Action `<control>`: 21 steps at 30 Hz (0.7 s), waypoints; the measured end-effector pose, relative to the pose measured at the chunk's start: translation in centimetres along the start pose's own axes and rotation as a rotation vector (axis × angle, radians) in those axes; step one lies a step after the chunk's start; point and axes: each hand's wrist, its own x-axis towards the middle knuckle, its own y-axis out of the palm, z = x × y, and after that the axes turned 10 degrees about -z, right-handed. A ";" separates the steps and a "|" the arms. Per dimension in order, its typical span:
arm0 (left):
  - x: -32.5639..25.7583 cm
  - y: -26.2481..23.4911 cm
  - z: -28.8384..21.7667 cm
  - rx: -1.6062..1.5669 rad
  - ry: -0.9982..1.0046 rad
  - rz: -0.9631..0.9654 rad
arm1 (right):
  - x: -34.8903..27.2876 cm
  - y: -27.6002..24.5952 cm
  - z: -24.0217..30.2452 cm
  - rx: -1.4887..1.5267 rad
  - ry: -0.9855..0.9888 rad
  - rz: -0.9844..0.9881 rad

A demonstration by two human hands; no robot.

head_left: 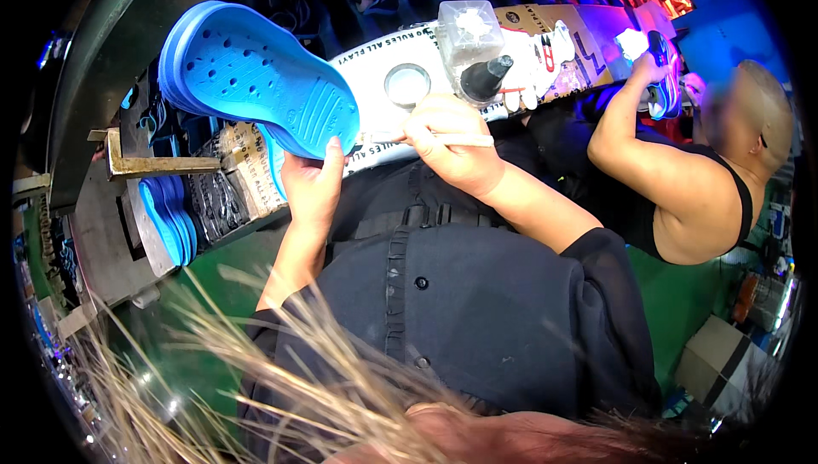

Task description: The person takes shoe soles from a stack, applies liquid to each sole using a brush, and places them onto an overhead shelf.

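Note:
A light-blue foam shoe sole (264, 80) with small holes and grooves at its heel lies tilted above the bench. My left hand (311, 187) is closed on its heel end, with the thumb along the edge and the fingers hidden beneath. In my right hand (452, 144), closed in a pinch, is a slim pale-handled brush (470, 140). Its front end points at the heel and seems close to it; contact cannot be made out. A round shallow dish (407, 86) with whitish contents sits just beyond the right hand.
Past the dish stand a clear block-shaped container (470, 34) and a black cone-topped bottle (486, 80), near red-handled snips (547, 53). Stacked blue soles (169, 219) lie left by a wooden bracket (162, 165). A co-worker (699, 157) handles a shoe at right. Dark racks line the back.

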 end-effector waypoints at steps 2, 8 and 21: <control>-0.2 0.1 0.2 -0.011 0.012 -0.009 | 0.1 0.2 0.0 -0.026 -0.032 0.031; 0.1 0.0 0.3 0.029 0.118 0.004 | 0.0 0.0 -0.6 -0.106 -0.078 0.028; 0.0 0.3 0.2 0.014 0.161 -0.032 | 0.1 0.1 -0.9 -0.123 -0.102 -0.012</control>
